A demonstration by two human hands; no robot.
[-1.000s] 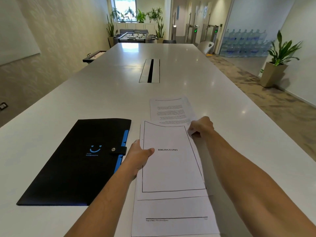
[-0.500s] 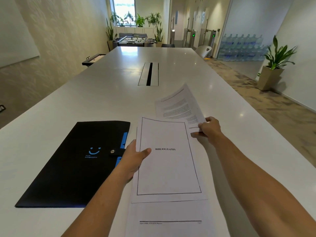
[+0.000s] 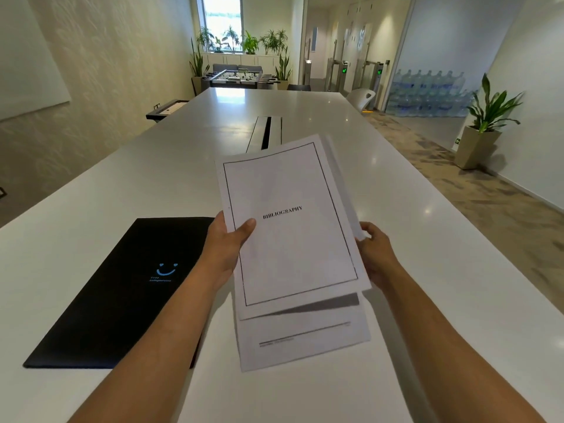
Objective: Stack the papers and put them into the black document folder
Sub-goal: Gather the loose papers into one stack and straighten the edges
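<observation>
A sheet headed BIBLIOGRAPHY (image 3: 293, 221) is lifted and tilted above the white table, with more sheets tucked behind its right edge. My left hand (image 3: 227, 248) grips its left edge, thumb on top. My right hand (image 3: 374, 250) holds the right edge of the papers. Another white sheet (image 3: 302, 340) lies flat on the table just below the lifted ones. The black document folder (image 3: 122, 297) lies closed on the table to the left, with a blue smile mark on its cover; my left arm hides its clasp.
The long white table (image 3: 427, 239) has a cable slot (image 3: 265, 132) in its middle, just beyond the papers. A potted plant (image 3: 485, 126) stands on the floor at the right. A foosball table and a chair are at the far end.
My right hand brought the text sheet behind the bibliography page. Both hands raised the gathered papers off the table and tilted them, leaving one sheet lying below.
</observation>
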